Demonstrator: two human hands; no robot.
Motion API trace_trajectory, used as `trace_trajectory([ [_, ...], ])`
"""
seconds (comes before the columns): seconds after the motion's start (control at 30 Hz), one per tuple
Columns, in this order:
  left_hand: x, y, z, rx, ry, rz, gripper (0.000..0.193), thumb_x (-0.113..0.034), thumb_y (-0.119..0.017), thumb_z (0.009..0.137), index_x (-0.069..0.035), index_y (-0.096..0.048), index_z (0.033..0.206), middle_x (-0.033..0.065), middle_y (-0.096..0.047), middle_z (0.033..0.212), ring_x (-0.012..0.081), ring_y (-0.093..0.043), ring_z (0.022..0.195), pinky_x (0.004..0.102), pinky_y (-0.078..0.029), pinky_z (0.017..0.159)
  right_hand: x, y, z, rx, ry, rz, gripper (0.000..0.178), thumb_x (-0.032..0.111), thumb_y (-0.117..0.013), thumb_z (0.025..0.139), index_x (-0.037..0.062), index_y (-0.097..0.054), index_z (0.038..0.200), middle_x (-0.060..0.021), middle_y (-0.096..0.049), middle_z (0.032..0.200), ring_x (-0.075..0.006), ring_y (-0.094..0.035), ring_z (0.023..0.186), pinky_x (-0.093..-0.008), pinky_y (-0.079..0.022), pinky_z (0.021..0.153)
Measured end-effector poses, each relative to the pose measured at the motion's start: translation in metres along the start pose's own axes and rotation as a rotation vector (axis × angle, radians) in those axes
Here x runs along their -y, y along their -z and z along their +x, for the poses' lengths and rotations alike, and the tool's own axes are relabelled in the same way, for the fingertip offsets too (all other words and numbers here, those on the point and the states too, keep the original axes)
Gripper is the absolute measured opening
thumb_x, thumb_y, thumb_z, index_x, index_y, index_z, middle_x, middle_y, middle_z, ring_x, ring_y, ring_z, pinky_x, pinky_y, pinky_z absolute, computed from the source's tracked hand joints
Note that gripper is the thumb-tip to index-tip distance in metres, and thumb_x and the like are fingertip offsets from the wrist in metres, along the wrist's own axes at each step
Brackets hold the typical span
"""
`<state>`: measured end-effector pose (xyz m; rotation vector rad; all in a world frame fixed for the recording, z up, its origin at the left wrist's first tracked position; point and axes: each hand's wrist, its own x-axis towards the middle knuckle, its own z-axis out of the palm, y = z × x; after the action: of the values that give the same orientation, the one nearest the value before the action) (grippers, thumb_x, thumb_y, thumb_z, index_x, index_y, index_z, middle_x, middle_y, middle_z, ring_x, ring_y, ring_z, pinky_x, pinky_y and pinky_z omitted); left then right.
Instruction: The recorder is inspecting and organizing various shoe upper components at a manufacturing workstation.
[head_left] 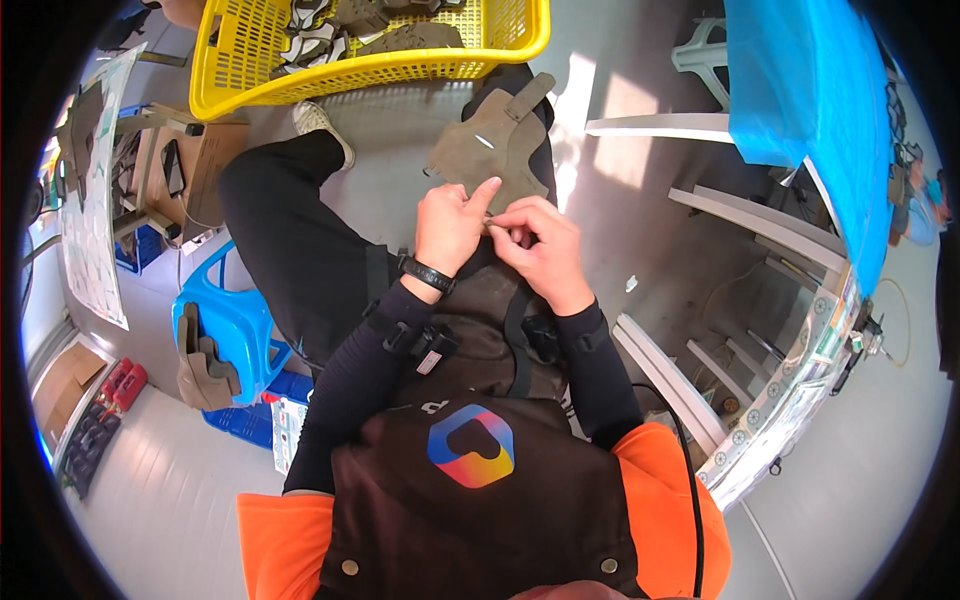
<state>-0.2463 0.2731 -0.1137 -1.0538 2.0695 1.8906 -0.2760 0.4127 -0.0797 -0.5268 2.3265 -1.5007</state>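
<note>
A flat brown-olive cut piece (505, 160), which looks like a leather or fabric shoe part, lies over my right thigh, with a strap-like tab at its far right corner. A small white slit or mark shows near its middle. My left hand (448, 228) is closed at the near edge of the piece, thumb pointing up and to the right. Beside it, my right hand (543, 250) pinches the same near edge, its fingertips almost touching the left hand. Whether something small sits between the fingertips is hidden.
Ahead stands a yellow slatted basket (228, 60) with several similar brown pieces. On my left, a blue stool (245, 318) carries folded brown pieces (207, 368), near a cardboard box (218, 160). A blue-covered table (800, 80) and pale frame bars (765, 222) stand right.
</note>
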Motion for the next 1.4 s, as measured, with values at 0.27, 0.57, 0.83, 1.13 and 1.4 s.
trace_trajectory([
  [0.27, -0.001, -0.002, -0.001, 0.018, 0.020, -0.206, 0.053, -0.031, -0.071, 0.087, -0.002, -0.043, 0.052, 0.0134, -0.061, 0.052, 0.0181, -0.068, 0.052, 0.0275, -0.049, 0.044, -0.002, -0.002, 0.007, -0.140, -0.018, -0.002, 0.011, 0.001, -0.073, 0.073, 0.0015, -0.066, 0.082, -0.0039, -0.060, 0.083, -0.0092, -0.053, 0.059, -0.0237, -0.045, 0.055],
  [0.57, -0.002, -0.001, 0.003, -0.039, -0.066, 0.127, 0.053, -0.031, -0.071, 0.087, -0.001, -0.043, 0.053, 0.0114, -0.059, 0.051, 0.0187, -0.068, 0.053, 0.0279, -0.049, 0.044, -0.005, 0.001, 0.004, 0.030, 0.017, 0.010, 0.013, -0.001, -0.072, 0.073, 0.0011, -0.066, 0.084, -0.0032, -0.060, 0.083, -0.0088, -0.053, 0.059, -0.0229, -0.045, 0.055],
  [0.83, -0.004, -0.002, -0.003, 0.019, 0.036, -0.180, 0.053, -0.032, -0.070, 0.087, 0.000, -0.044, 0.054, 0.0124, -0.060, 0.052, 0.0195, -0.069, 0.054, 0.0279, -0.050, 0.045, -0.007, 0.000, 0.006, -0.095, -0.003, -0.011, 0.011, 0.001, -0.072, 0.076, 0.0012, -0.067, 0.086, -0.0034, -0.061, 0.085, -0.0079, -0.053, 0.061, -0.0226, -0.045, 0.056],
  [1.13, 0.006, -0.002, 0.004, -0.021, -0.034, -0.008, 0.050, -0.025, -0.073, 0.086, -0.005, -0.038, 0.055, 0.0053, -0.054, 0.055, 0.0113, -0.060, 0.050, 0.0264, -0.051, 0.043, -0.012, -0.001, 0.000, -0.025, -0.020, 0.105, 0.012, 0.000, -0.071, 0.076, 0.0011, -0.066, 0.086, -0.0036, -0.061, 0.086, -0.0083, -0.053, 0.061, -0.0229, -0.045, 0.056],
  [1.4, -0.009, -0.002, -0.004, 0.011, 0.038, -0.150, 0.049, -0.024, -0.072, 0.087, -0.005, -0.039, 0.057, 0.0048, -0.053, 0.054, 0.0132, -0.064, 0.053, 0.0261, -0.050, 0.043, -0.007, 0.000, 0.004, -0.081, -0.015, 0.040, 0.011, 0.000, -0.071, 0.077, 0.0006, -0.066, 0.086, -0.0039, -0.060, 0.087, -0.0085, -0.053, 0.061, -0.0231, -0.045, 0.057],
])
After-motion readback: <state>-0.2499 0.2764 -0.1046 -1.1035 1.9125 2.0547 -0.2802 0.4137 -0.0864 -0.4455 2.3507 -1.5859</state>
